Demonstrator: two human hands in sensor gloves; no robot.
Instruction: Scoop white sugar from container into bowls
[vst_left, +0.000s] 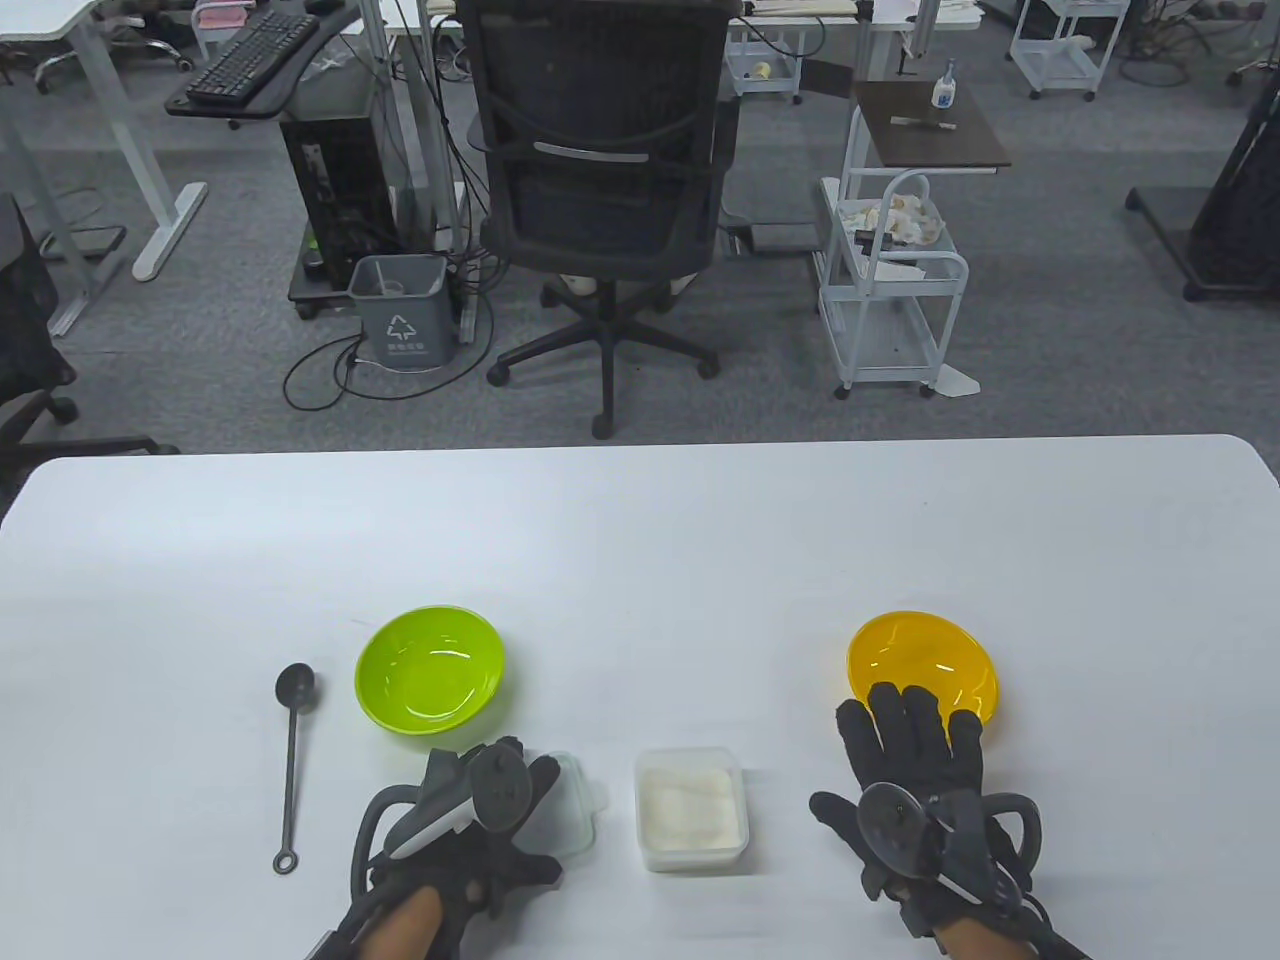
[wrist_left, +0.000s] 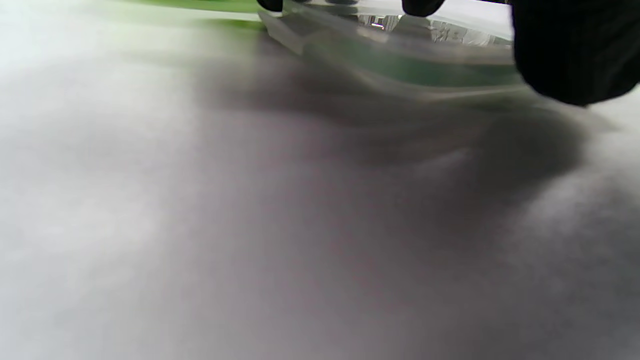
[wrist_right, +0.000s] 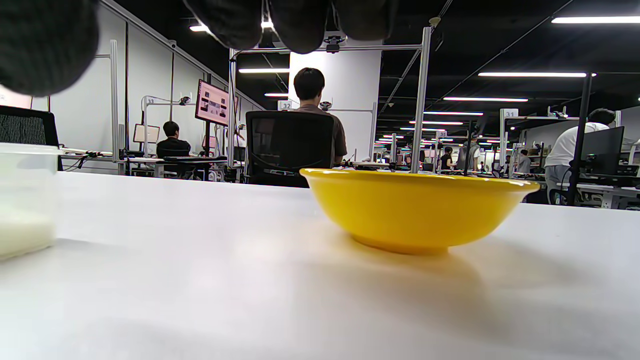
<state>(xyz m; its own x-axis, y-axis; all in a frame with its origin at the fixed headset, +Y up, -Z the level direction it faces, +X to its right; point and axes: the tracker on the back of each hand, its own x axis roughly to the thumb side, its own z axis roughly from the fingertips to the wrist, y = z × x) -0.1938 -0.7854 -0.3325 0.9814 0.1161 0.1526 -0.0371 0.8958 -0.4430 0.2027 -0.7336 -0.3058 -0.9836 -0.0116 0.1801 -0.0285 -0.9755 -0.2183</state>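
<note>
Sugar (vst_left: 690, 800), white and level, fills the bottom of a clear square container (vst_left: 692, 810) that stands uncovered near the front edge of the white worktop (vst_left: 640, 540), between the two gloved hands. Of the things on that worktop the two bowls are the largest: a green bowl (vst_left: 430, 668) sits left of centre and a yellow bowl (vst_left: 922, 664) sits to the right, both upright and showing no sugar inside. The right hand (vst_left: 920, 790) lies flat just in front of the yellow bowl, its fingers (vst_left: 915, 715) spread and straight, reaching to the bowl's near rim and grasping nothing; the right wrist view shows that bowl (wrist_right: 419, 210) standing clear on the worktop with the fingertips hanging above the frame. The left hand (vst_left: 470, 820) rests just left of the container, over a clear lid (vst_left: 575, 800) that lies on the worktop beside it; the left wrist view shows dark fingertips (wrist_left: 575, 55) on the edge of that lid (wrist_left: 400, 55), but whether they grip it or only touch it I cannot tell. Furthest left, beside the green bowl and apart from both hands, lies a slim black spoon (vst_left: 292, 760), its round scoop end pointing away from the person and its ringed handle end toward them.
</note>
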